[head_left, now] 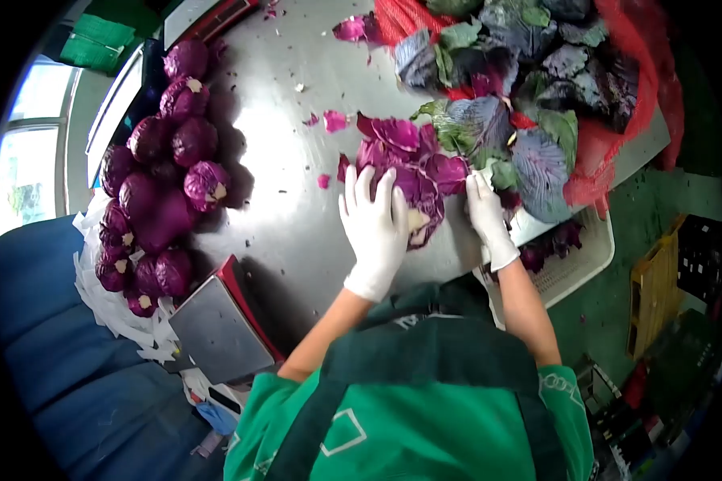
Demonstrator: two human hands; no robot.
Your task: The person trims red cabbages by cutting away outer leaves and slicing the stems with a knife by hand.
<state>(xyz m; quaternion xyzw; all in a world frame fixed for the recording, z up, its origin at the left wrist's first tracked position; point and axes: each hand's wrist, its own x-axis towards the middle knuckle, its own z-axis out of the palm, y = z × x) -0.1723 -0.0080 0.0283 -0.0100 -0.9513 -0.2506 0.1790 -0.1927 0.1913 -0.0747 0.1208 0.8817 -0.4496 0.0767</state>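
Observation:
A partly stripped red cabbage, with its pale cut base towards me, lies among loose purple leaves on the metal table. My left hand, in a white glove, rests on its left side with the fingers spread. My right hand, also gloved, is closed at the edge of a purple leaf on the cabbage's right side. The palm side of this hand is hidden. Grey-green outer leaves lie just beyond it.
Several trimmed red cabbages are heaped along the left side of the metal table. A red-edged scale sits at the near left. A red mesh sack with leafy cabbages is at the far right. Below it is a white crate with purple leaves.

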